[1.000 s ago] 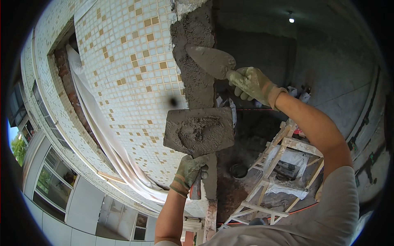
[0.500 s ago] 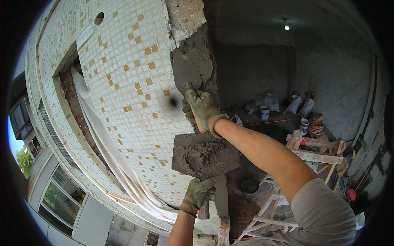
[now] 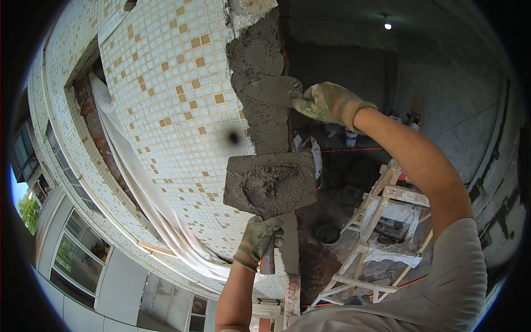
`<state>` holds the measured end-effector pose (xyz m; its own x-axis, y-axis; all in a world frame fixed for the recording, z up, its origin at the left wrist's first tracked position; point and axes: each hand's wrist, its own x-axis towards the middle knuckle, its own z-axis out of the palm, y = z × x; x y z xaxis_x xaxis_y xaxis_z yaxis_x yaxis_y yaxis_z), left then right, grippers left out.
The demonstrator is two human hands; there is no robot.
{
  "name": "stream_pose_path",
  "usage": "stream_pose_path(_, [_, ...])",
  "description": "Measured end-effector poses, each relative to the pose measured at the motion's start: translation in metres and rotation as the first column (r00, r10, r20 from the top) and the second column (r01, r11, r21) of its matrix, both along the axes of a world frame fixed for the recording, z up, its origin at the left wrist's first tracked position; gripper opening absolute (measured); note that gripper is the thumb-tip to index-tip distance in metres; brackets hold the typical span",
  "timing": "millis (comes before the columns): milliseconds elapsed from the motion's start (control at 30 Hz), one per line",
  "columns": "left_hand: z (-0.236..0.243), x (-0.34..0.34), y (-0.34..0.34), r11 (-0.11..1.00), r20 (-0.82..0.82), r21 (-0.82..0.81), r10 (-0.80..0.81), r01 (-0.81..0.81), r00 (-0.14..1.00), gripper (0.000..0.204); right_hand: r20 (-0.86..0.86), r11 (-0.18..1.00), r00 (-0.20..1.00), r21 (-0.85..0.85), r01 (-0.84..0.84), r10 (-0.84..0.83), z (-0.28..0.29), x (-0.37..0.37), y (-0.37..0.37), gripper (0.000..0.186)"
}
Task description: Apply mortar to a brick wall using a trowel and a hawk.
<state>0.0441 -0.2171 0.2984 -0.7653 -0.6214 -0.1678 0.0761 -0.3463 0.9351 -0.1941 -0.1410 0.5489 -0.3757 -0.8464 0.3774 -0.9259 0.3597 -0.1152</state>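
Note:
My right hand [image 3: 326,104], in a stained green glove, is closed round the handle of a cement-coated trowel [image 3: 272,91]. The blade lies over the grey wet mortar strip [image 3: 265,130] on the wall's edge, beside white and tan mosaic tiles [image 3: 166,144]. Below it, my left hand [image 3: 261,238], gloved too, grips the handle of a square board [image 3: 270,180] carrying a spread heap of wet mortar.
A wooden trestle ladder [image 3: 370,238] stands at the lower right inside the dim room, with a black bucket [image 3: 327,233] left of it and sacks [image 3: 310,149] behind the wall edge. A pale cloth [image 3: 133,182] hangs along the left of the tiled wall.
From half a second ago, my right hand and trowel have moved up and to the right, the blade now lying flatter across the mortar. The board sits a little higher and further left in view.

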Motion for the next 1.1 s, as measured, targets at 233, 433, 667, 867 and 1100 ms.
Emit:
stream_pose_path(233, [0.005, 0.0, 0.008, 1.0, -0.006, -0.012, -0.002, 0.002, 1.0, 0.014, -0.299, 0.991, 0.954, -0.131, -0.002, -0.037, 0.094, -0.023, 0.005, 0.044])
stream_pose_path(433, [0.001, 0.001, 0.004, 1.0, 0.003, -0.011, 0.006, -0.006, 1.0, 0.014, -0.23, 0.99, 0.972, -0.138, 0.023, -0.055, 0.133, 0.005, 0.011, 0.044])
stream_pose_path(667, [0.008, 0.003, 0.008, 1.0, 0.011, -0.006, -0.009, 0.009, 1.0, 0.015, -0.411, 0.951, 0.898, -0.307, 0.027, -0.158, 0.139, -0.014, 0.019, 0.044])
stream_pose_path(867, [0.009, 0.005, 0.01, 1.0, -0.012, 0.014, -0.009, 0.009, 1.0, 0.015, -0.447, 0.97, 0.889, -0.242, -0.014, -0.099, 0.083, 0.007, 0.045, 0.037])
stream_pose_path(1100, [0.013, 0.001, 0.023, 1.0, 0.03, 0.004, 0.003, -0.003, 1.0, 0.015, -0.142, 0.954, 0.977, 0.275, -0.117, 0.16, -0.106, -0.004, 0.062, 0.04])
